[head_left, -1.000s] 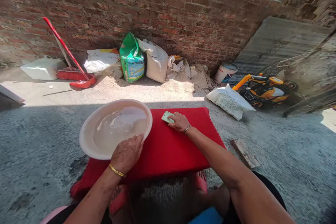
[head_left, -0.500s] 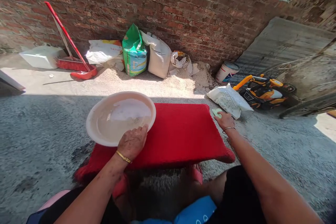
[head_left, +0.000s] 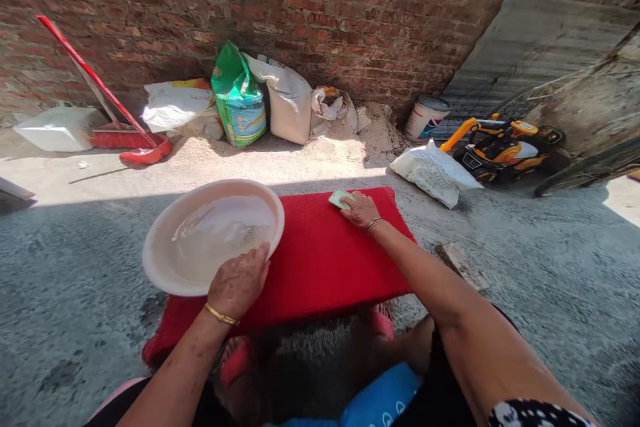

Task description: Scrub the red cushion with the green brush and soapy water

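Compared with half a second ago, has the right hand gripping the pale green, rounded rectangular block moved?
Yes, leftward. The right hand, then in front of the white printed sack, is now left of it, over the red fabric top.

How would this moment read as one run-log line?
left hand: on rim of pale basin | right hand: gripping pale green block on red cloth | basin: cloudy liquid inside
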The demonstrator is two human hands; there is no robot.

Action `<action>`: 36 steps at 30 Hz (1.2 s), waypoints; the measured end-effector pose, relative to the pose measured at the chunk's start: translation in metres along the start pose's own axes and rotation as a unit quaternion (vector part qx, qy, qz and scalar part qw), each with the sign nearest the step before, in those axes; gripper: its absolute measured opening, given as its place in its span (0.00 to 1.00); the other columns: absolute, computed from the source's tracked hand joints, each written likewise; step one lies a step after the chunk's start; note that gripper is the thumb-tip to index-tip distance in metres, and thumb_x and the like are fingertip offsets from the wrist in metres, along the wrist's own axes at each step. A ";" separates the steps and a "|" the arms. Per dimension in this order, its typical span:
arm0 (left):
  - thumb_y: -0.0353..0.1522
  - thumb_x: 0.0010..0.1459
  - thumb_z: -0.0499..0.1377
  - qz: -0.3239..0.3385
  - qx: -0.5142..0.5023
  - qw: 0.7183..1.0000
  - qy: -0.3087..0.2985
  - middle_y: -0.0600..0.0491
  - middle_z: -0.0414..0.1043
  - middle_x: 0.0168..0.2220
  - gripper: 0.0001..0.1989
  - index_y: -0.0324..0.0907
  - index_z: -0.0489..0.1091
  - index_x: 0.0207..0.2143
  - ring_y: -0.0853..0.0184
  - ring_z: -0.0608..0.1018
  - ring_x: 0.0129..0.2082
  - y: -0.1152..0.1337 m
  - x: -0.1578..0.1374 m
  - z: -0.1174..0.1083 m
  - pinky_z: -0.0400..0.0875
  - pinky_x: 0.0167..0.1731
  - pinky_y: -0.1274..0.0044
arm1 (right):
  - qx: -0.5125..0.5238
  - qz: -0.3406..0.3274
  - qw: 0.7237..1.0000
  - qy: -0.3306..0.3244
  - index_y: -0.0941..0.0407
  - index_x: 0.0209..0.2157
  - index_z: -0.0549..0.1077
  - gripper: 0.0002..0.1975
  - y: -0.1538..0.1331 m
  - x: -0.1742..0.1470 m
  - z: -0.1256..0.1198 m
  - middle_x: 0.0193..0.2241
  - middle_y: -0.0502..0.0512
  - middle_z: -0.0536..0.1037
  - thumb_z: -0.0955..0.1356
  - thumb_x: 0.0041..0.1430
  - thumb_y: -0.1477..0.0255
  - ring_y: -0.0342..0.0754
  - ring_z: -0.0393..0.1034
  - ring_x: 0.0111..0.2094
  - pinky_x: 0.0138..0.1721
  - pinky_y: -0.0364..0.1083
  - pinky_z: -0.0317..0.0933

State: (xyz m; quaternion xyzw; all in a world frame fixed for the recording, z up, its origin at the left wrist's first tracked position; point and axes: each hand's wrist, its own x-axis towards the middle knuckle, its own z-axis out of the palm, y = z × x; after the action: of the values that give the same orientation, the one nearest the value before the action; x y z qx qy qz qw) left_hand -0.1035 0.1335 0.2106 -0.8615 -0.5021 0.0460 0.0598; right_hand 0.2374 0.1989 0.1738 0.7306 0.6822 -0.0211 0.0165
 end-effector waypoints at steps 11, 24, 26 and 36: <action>0.33 0.66 0.45 -0.013 -0.032 0.999 -0.028 0.43 0.76 0.41 0.21 0.40 0.64 0.58 0.58 0.79 0.38 0.006 0.000 -0.011 0.71 0.37 0.70 | 0.010 0.164 0.985 0.047 0.54 0.44 0.76 0.16 0.125 -0.055 -0.028 0.39 0.66 0.69 0.70 0.55 0.64 0.61 0.67 0.40 0.40 0.59 0.57; 0.35 0.66 0.45 -0.016 -0.043 0.998 -0.045 0.43 0.76 0.45 0.21 0.42 0.62 0.59 0.57 0.79 0.41 0.000 0.002 -0.009 0.72 0.37 0.69 | 0.052 -0.270 0.959 -0.071 0.48 0.57 0.69 0.25 -0.065 -0.051 -0.009 0.51 0.59 0.68 0.70 0.57 0.64 0.52 0.65 0.46 0.46 0.49 0.56; 0.35 0.66 0.45 -0.015 -0.043 0.998 -0.045 0.43 0.76 0.45 0.22 0.42 0.61 0.60 0.56 0.79 0.41 0.000 0.002 -0.008 0.72 0.37 0.68 | 0.062 -0.177 0.980 -0.069 0.49 0.56 0.69 0.26 -0.008 -0.062 -0.004 0.50 0.59 0.69 0.70 0.56 0.64 0.52 0.66 0.46 0.45 0.48 0.58; 0.35 0.65 0.43 -0.016 -0.041 0.998 -0.051 0.42 0.76 0.44 0.21 0.40 0.62 0.57 0.54 0.79 0.41 0.004 0.003 -0.014 0.71 0.37 0.68 | 0.048 0.295 0.953 0.054 0.55 0.46 0.77 0.21 0.184 -0.179 -0.003 0.40 0.68 0.73 0.69 0.55 0.57 0.65 0.70 0.42 0.40 0.59 0.63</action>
State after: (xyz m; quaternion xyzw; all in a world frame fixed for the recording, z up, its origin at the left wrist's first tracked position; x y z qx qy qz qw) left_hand -0.0970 0.1331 0.2241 -0.8514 -0.5200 0.0685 -0.0002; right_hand 0.4083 0.0086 0.1856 0.8992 0.4347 -0.0086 -0.0495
